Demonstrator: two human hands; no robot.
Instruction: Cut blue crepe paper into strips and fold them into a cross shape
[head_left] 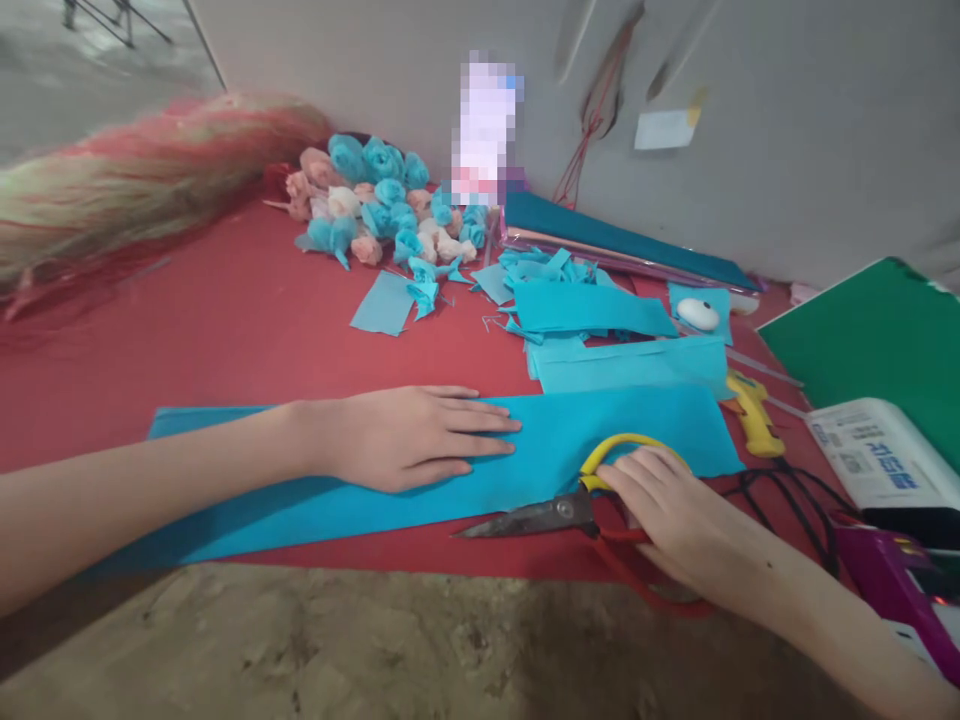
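Observation:
A long folded sheet of blue crepe paper [285,520] lies along the front edge of the red table. My left hand [420,435] rests flat on it, palm down with the fingers stretched to the right. My right hand [652,490] grips a pair of scissors [562,512] with one yellow and one red handle. The blades point left over the paper's near edge and look closed. Behind the sheet lie lighter blue folded strips [630,365] and a darker blue strip [592,307].
Blue, pink and white paper flowers [390,190] are heaped at the back. Blue scraps [382,303] lie before them. On the right are a yellow glue gun [754,415], a cable, a white box [870,450] and a green board [870,340]. Fringed material [150,190] lies left.

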